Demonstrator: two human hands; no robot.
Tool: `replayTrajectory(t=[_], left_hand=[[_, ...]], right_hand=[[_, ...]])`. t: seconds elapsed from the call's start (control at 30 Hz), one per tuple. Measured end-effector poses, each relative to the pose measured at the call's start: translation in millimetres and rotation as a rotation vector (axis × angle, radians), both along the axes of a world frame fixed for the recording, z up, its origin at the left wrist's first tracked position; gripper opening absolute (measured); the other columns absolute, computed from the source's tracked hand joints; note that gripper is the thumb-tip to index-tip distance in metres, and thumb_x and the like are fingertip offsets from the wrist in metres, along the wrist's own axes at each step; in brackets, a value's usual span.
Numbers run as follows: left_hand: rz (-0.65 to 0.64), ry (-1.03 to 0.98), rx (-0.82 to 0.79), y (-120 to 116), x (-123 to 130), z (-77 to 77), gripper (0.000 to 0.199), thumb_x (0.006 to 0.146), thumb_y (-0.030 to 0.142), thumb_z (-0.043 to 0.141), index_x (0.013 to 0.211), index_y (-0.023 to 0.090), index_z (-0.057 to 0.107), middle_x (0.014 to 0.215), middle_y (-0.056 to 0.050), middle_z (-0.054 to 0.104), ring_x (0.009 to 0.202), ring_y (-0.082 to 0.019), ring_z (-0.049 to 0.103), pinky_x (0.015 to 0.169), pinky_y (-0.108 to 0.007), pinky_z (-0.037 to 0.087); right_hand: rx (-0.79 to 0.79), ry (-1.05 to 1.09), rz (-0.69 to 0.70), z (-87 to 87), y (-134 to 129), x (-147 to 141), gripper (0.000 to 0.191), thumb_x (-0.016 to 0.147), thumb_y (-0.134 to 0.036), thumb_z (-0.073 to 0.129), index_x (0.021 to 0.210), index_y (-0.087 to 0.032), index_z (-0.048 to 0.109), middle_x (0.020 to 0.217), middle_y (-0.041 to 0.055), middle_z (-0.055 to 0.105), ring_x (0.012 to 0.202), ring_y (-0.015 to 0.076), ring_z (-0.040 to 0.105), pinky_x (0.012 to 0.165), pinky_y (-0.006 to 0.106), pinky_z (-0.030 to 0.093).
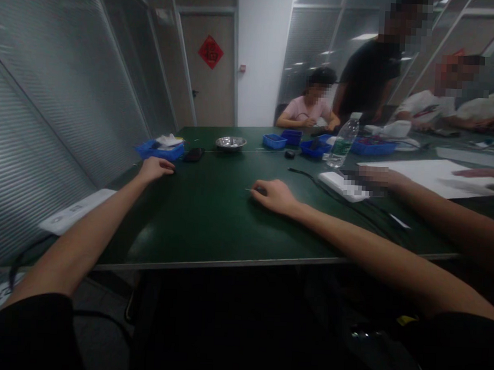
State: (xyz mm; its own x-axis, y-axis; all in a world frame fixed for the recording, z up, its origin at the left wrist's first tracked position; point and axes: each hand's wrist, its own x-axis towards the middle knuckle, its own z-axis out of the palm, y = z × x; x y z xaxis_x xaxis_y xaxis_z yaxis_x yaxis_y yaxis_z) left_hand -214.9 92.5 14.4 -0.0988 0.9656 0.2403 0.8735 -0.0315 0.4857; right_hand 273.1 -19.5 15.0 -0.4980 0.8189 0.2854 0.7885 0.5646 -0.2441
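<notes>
Over the left part of the green table (196, 215), my left hand (152, 169) is closed, its fingertips bent down around something small and dark that I cannot make out. Just behind it stands a blue tray (144, 149) with white crumpled tissue (169, 142) on top. A black flat case (193, 155) lies to the right of that tray. My right hand (277, 196) rests on the table near the middle, wrapped round a screwdriver-like tool (262, 191) with a dark handle. Its thin metal shaft points left.
A steel bowl (231, 144) and blue trays (274, 141) stand farther back. At right are a water bottle (342, 145), a white box (332, 184), a black cable (312, 179) and white paper (427, 171). A co-worker's arm (426, 201) reaches in; several people are beyond.
</notes>
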Motion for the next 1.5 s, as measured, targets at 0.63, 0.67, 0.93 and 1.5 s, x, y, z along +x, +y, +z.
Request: replayTrajectory(t=[0.63, 0.67, 0.93, 1.5], left_hand=[[-0.409, -0.127, -0.128, -22, 71, 5.9, 0.035, 0.075, 0.036, 0.084, 0.109, 0.026, 0.082, 0.116, -0.005, 0.079, 0.111, -0.024, 0.071, 0.102, -0.037, 0.052], [-0.513, -0.136, -0.148, -29, 91, 5.4, 0.035, 0.078, 0.037, 0.083, 0.111, 0.027, 0.081, 0.119, -0.005, 0.078, 0.113, -0.024, 0.071, 0.103, -0.037, 0.052], [-0.918, -0.202, 0.035, -91, 207, -8.4, 0.029, 0.09, 0.04, 0.076, 0.111, 0.021, 0.081, 0.109, -0.007, 0.077, 0.099, -0.021, 0.07, 0.09, -0.034, 0.053], [-0.905, -0.283, 0.042, -98, 210, -15.1, 0.027, 0.087, 0.04, 0.08, 0.101, 0.017, 0.082, 0.102, -0.008, 0.078, 0.092, -0.021, 0.07, 0.084, -0.033, 0.052]], right_hand=[[-0.005, -0.003, 0.088, -0.1, -2, 0, 0.033, 0.103, -0.046, 0.054, 0.116, -0.024, 0.073, 0.087, 0.0039, 0.073, 0.073, 0.017, 0.062, 0.068, 0.027, 0.038], [0.001, -0.003, 0.106, 0.0, -2, 0, 0.033, 0.103, -0.046, 0.054, 0.116, -0.023, 0.073, 0.089, 0.0041, 0.073, 0.075, 0.0172, 0.062, 0.069, 0.027, 0.038], [0.07, 0.018, 0.25, -1.3, -7, -2, 0.029, 0.102, -0.041, 0.055, 0.116, -0.021, 0.072, 0.093, 0.0047, 0.074, 0.076, 0.0169, 0.061, 0.072, 0.027, 0.038], [0.102, 0.012, 0.374, -4.1, -11, -6, 0.032, 0.106, -0.04, 0.049, 0.121, -0.02, 0.07, 0.106, 0.0082, 0.075, 0.088, 0.0202, 0.068, 0.08, 0.03, 0.045]])
